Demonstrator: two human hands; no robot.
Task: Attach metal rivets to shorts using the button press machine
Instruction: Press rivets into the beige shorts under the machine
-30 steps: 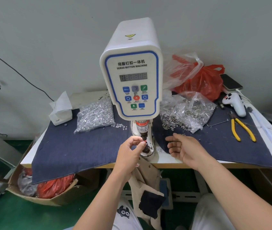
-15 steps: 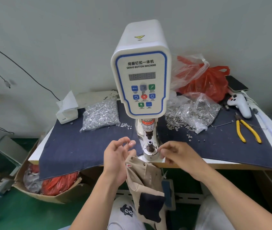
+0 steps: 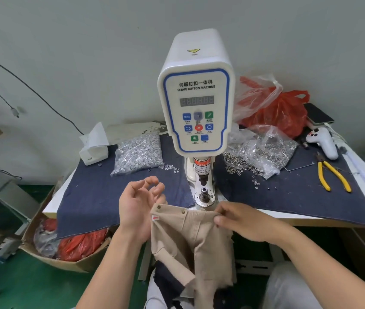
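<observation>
you had one pair of tan shorts (image 3: 190, 237) stretched by the waistband just in front of the single white servo button machine (image 3: 196, 97), right below its lower die (image 3: 204, 192). two brass rivets (image 3: 158, 206) showed on the waistband, one at the left corner and one nearer the middle.

your right hand (image 3: 241, 221) was pinching the right end of the waistband between thumb and fingers. your left hand (image 3: 138, 204) was at the left corner with the fingers curled, palm toward you; the cloth edge sat against it, though i couldn't make out exactly which fingers had it.

counts on the table (image 3: 52, 204): two clear bags of metal parts, one bag of rivets (image 3: 138, 153) left of the machine and one spilled-open bag of rings (image 3: 264, 152) right, one pair of yellow pliers (image 3: 333, 177), one tissue box (image 3: 93, 146), one red plastic bag (image 3: 282, 112), one phone (image 3: 318, 113).

compared with half a second before, the shorts were bunched and hanging then; here the waistband was pulled out flat between both hands and lifted closer to the die.
</observation>
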